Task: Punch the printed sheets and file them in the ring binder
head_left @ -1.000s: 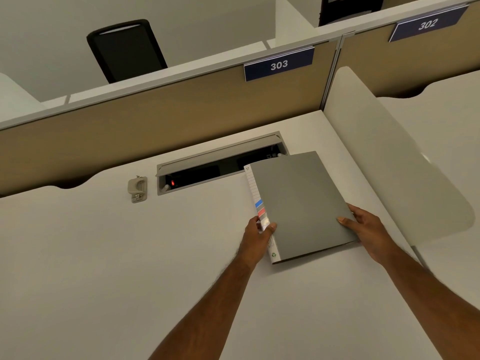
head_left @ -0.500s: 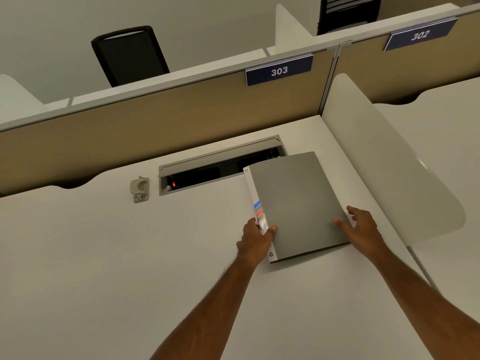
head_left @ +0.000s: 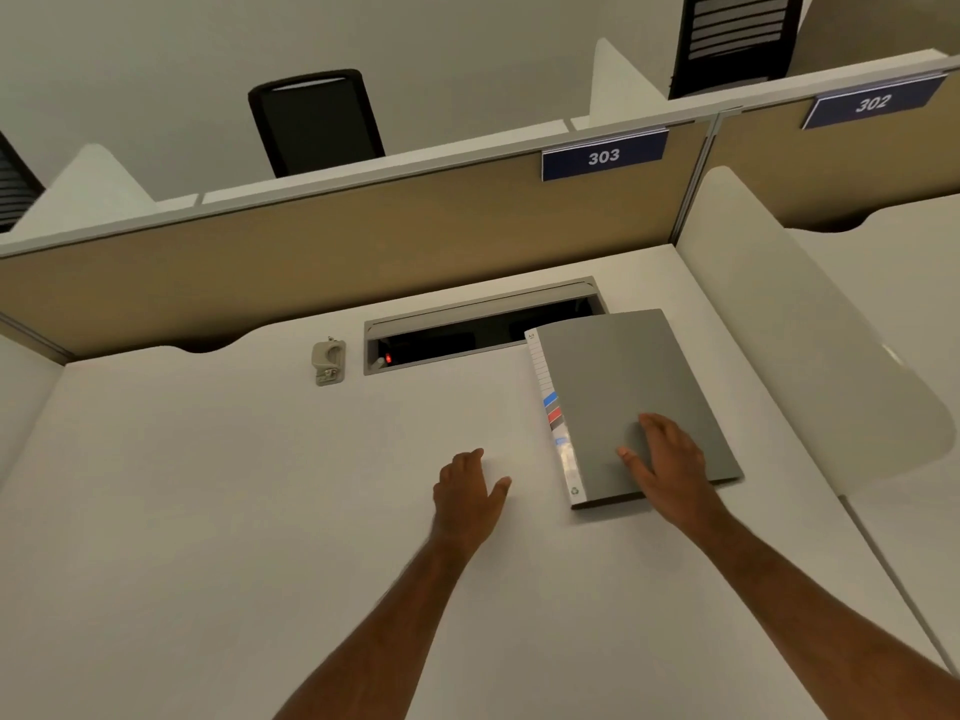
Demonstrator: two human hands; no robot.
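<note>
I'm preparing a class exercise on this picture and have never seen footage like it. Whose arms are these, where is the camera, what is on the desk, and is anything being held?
There is no machine here. The arms belong to a person, and the one picture comes from a wide-angle camera worn on that person's head, looking forward and down, so you see roughly what they see.

On the white desk lies a closed grey binder, its far corner over an open cable slot. A small hole punch sits left of that slot. No printed sheets are in view.

The right hand rests flat on the binder's cover, fingers spread. The left hand is beside the binder over bare desk, fingers loosely bent, holding nothing. Nothing is gripped.
</note>
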